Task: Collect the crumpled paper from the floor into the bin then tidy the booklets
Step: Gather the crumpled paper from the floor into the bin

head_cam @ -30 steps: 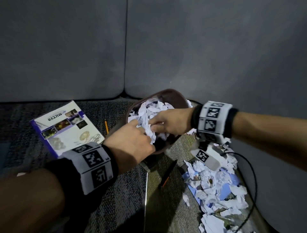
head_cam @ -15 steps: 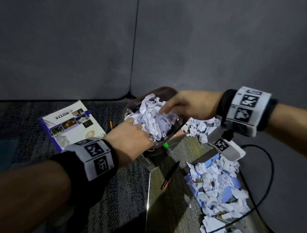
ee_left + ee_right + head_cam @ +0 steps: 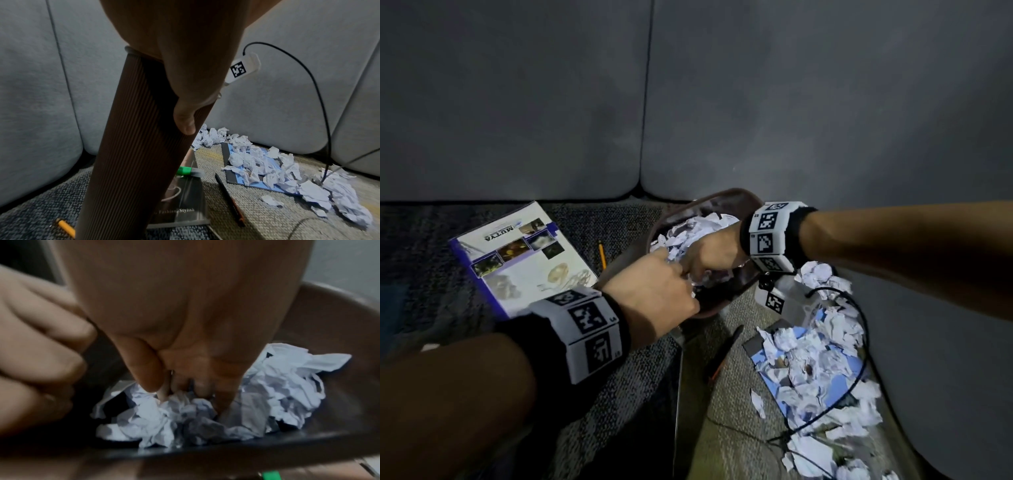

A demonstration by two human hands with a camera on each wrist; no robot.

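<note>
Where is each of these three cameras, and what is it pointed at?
Head: worn on the head, looking down at the bin, both forearms and hands showing.
Left wrist: looks along the left hand gripping the bin's ribbed wall, floor paper beyond.
Right wrist: looks down the right hand pressing crumpled paper in the bin.
All three show the bin.

The wall (image 3: 791, 102) behind is grey and soft, made of big padded panels. A thin dark seam (image 3: 647, 102) runs down between two of them. The carpet (image 3: 257, 216) is rough and woven. It is dark blue-grey on the left and tan on the right. A thin metal strip (image 3: 677, 394) lies where the two colours meet. The light is dim.
</note>
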